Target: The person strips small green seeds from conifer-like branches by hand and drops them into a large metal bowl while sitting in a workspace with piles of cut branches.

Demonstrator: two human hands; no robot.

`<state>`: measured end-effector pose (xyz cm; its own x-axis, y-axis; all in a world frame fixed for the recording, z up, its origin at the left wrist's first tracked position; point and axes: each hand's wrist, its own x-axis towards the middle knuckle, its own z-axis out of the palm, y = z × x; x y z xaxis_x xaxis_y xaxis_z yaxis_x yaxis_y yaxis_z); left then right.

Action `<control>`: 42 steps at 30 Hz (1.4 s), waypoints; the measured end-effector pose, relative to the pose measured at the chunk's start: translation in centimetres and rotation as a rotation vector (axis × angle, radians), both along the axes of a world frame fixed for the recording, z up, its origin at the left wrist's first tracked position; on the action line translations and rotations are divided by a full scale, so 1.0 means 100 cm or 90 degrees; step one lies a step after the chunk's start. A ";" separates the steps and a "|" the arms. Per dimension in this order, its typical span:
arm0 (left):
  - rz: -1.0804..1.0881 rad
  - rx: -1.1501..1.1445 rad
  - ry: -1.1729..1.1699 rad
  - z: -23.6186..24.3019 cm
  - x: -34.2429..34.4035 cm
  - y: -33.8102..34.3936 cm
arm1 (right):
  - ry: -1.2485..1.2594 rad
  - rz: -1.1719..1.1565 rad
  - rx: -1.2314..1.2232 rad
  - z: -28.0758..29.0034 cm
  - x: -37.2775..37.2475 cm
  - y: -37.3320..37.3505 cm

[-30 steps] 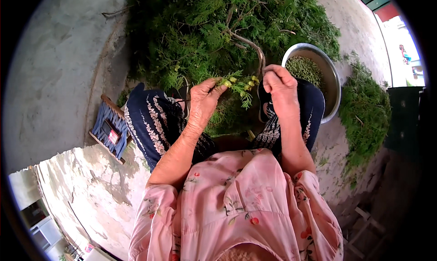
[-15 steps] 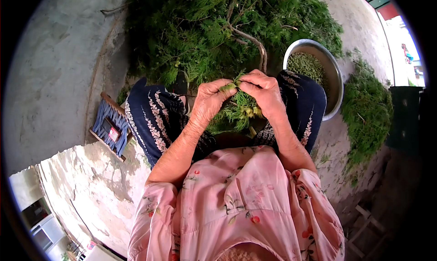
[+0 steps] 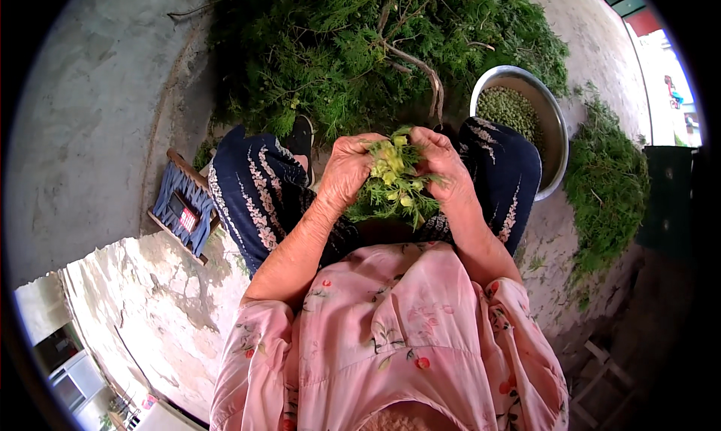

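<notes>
Between my knees I hold a leafy evergreen sprig [image 3: 392, 194] with a cluster of pale yellow-green cones [image 3: 389, 160] facing up. My left hand [image 3: 347, 169] is closed around its left side, the fingertips partly hidden by the foliage. On the other side my right hand [image 3: 446, 166] has its thumb and fingers bent in against the sprig's right edge, with green tips showing beside the thumb. Just past my right knee stands a metal basin [image 3: 557, 142] holding many small pale-green cones [image 3: 511, 109].
A large heap of cut evergreen branches [image 3: 323, 63] lies ahead, with a bare brown stem [image 3: 432, 74] sticking out towards me. A smaller green pile [image 3: 604, 183] is right of the basin. On my left sits a low woven stool [image 3: 176, 205] with a dark phone-like device [image 3: 185, 214] on it.
The sprig has turned so its cone cluster now faces up between my hands. My hands have moved slightly apart, the right one shifting a little lower.
</notes>
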<state>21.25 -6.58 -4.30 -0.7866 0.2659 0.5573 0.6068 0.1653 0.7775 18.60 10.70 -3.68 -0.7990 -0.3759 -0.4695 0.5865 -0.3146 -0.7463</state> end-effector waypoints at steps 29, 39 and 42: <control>0.163 -0.004 -0.414 -0.017 0.004 0.013 | 0.570 0.042 0.330 0.005 0.002 -0.009; 0.094 0.047 -0.558 -0.001 0.005 0.012 | 0.307 -0.028 0.167 -0.001 0.008 -0.020; 0.083 0.164 -0.540 -0.004 0.007 0.013 | 0.051 -0.066 0.037 0.004 0.001 -0.010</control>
